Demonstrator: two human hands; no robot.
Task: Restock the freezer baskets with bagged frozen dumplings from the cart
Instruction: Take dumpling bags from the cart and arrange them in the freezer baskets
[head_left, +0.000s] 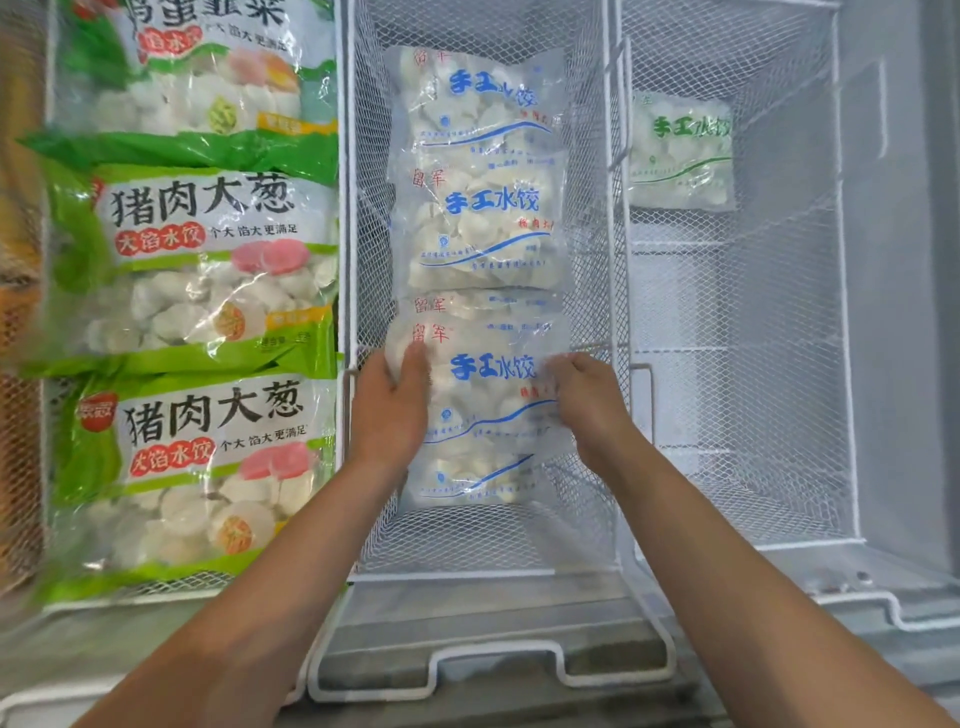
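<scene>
A clear bag of dumplings with blue lettering (485, 410) lies in the near part of the middle wire basket (605, 218). My left hand (389, 410) grips its left edge and my right hand (587, 405) grips its right edge. Beyond it in the same basket lie two more blue-lettered bags, one in the middle (480, 228) and one at the far end (478, 101). Another bag's top edge (467, 304) peeks out under the held one. No cart is in view.
The left basket (49, 374) is packed with green-trimmed dumpling bags (202, 260). The right wire basket (844, 312) holds a single bag with green lettering (680, 150) at its far end. A white freezer rim (488, 670) runs along the near edge.
</scene>
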